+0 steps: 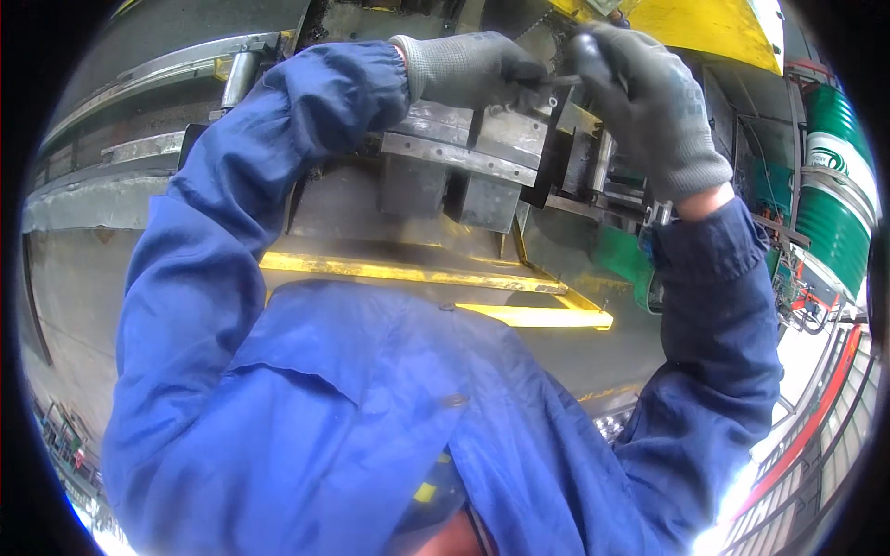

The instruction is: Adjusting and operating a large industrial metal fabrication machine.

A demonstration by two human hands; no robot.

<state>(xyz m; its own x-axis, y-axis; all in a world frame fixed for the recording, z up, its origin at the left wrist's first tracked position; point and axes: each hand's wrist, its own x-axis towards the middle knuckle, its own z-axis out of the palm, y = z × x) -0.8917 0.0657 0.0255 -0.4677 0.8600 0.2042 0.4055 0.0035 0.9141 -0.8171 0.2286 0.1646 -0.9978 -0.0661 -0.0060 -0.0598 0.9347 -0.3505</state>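
Note:
Both of my hands wear grey knit gloves and are raised to the top of the picture, over a steel machine fixture. My left hand [473,69] has its fingers closed at the tips, close to a short thin metal rod [562,81]; what lies in its fingertips is hidden. My right hand [658,107] is wrapped round a metal tool with a shiny rounded end [588,48]; its full shape is covered by the glove. The rod spans the gap between the hands. Below my left hand is a steel block [510,135] above a drilled plate [454,156].
Yellow metal bars [408,271] cross between my body and the fixture. A yellow panel [709,32] hangs at the upper right. Long steel rails [111,195] run off to the left. A green and white drum [830,199] stands at the far right.

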